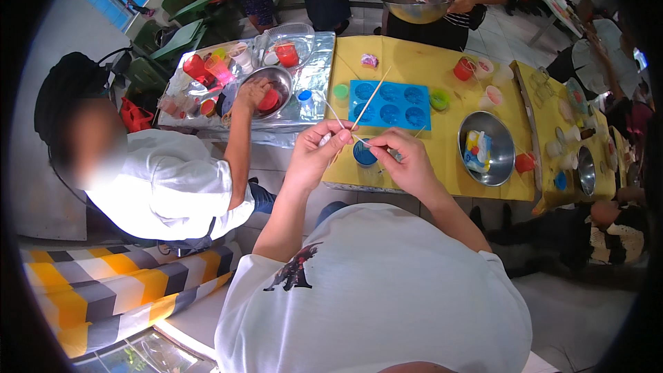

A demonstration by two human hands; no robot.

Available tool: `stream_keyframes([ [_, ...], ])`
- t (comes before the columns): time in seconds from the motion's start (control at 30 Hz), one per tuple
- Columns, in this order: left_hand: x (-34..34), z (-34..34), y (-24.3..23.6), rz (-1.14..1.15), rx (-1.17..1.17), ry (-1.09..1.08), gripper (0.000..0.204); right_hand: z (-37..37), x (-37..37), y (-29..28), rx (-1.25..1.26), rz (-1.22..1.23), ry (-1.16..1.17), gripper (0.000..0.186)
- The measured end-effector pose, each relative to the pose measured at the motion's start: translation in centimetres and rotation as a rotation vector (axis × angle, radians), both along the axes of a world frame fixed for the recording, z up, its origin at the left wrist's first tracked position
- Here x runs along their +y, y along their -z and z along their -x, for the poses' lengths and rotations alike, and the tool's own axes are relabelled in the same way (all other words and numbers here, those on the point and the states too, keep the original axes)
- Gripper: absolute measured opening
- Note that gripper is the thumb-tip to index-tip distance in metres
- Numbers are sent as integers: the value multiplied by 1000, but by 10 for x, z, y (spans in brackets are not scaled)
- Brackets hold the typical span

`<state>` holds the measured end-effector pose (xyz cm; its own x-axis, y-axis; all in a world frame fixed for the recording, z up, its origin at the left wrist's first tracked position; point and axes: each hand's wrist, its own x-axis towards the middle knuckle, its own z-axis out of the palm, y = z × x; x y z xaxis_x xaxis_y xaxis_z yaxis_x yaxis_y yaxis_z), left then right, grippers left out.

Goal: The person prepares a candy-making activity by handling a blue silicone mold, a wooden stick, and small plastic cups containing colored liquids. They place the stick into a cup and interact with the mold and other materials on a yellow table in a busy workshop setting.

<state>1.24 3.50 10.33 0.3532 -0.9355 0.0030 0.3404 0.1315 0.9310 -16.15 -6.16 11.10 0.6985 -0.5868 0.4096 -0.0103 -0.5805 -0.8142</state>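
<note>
My left hand is closed around a thin wooden skewer that slants up to the right. A thin white strand, which looks like cord, crosses the skewer at my left fingertips. My right hand pinches the strand's near end between thumb and finger. Just under my hands stands a cup of blue stuff, partly covered by my fingers. Beyond them lies a blue mold with several round cavities.
A steel bowl holding a package stands to the right on the yellow table. A green cup is beside the mold. At left, a person reaches into another steel bowl. Across the table, someone holds a large bowl.
</note>
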Motion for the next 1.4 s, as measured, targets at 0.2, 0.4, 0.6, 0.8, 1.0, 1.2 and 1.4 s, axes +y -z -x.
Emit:
stream_keyframes([
  [0.2,-5,11,-10,-91,-280,17,13,11,14,-13,-45,-246,34,15],
  [0.4,-21,26,0,53,-903,83,11,40,9,-9,117,431,272,13],
  [0.6,-25,51,-32,167,-1134,386,12,84,-4,-20,225,486,188,6],
  [0.8,-25,49,-48,282,-1078,526,16,121,-14,-43,274,117,-47,8],
  [1.0,-25,52,-58,405,-759,525,15,126,-15,-57,256,-307,-364,7],
  [1.2,-34,76,-43,299,-694,35,11,116,5,-17,-60,-685,-248,10],
  [1.4,-33,94,-30,382,-884,16,11,99,10,-12,-103,-531,-78,17],
])
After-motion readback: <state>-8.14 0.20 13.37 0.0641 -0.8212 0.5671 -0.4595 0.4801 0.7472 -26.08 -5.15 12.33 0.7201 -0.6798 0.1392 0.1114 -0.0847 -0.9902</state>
